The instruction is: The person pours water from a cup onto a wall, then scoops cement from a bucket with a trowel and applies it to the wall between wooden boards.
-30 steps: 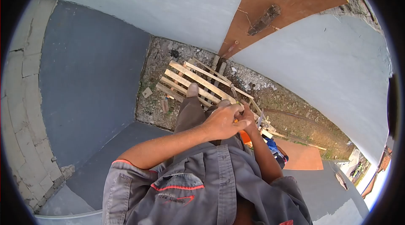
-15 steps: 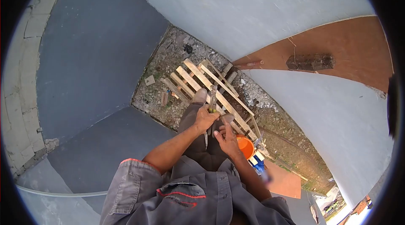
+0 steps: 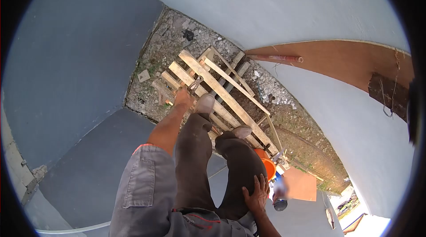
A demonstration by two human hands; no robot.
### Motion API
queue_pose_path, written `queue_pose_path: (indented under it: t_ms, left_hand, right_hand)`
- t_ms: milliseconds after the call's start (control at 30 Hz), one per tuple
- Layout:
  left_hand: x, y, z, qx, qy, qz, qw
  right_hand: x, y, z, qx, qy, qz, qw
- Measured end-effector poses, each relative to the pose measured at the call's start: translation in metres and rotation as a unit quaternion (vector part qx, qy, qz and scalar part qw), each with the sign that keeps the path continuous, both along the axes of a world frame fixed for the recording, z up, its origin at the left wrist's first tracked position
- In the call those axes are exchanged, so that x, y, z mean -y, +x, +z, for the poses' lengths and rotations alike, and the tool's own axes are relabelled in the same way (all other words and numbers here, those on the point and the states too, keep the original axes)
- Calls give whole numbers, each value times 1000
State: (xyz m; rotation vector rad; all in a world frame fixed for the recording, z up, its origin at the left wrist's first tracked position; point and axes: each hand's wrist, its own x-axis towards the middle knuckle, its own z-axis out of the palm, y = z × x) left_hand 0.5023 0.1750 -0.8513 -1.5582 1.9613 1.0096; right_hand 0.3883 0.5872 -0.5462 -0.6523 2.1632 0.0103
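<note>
My left hand (image 3: 183, 98) reaches down to the slats of a wooden platform (image 3: 226, 97), at its left side. Its fingers are closed around a metal hand tool that looks like pincers (image 3: 195, 84), whose head lies over a slat; the grip is partly hidden. My right hand (image 3: 257, 195) rests on my right thigh, fingers spread, holding nothing. Both of my shoes (image 3: 205, 103) stand on the slats, knees bent.
An orange bucket (image 3: 269, 168) stands by the platform's lower right end. Below it is another person (image 3: 280, 192), partly visible. Grey walls (image 3: 88, 59) and a pale wall (image 3: 310, 10) enclose the corner. Rubble (image 3: 171, 32) covers the ground beneath. A brown board (image 3: 337, 55) stands against the pale wall.
My left hand has moved forward and left, down to the slats with the tool. My right hand has drawn back from beside it onto my thigh. The view has shifted.
</note>
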Motion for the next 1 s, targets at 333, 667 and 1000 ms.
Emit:
queue_pose_path:
  t_ms: [333,667,1000]
  left_hand:
    - [14,1,-94,112,-63,-77,989]
    - [-19,18,-17,-212,104,61,970]
    - [-77,-22,245,-88,128,-336,929]
  right_hand:
    - [0,5,-1,-39,25,-20,999]
    - [10,13,-1,-34,-18,-87,995]
    - [-37,26,-65,-111,-117,-437,885]
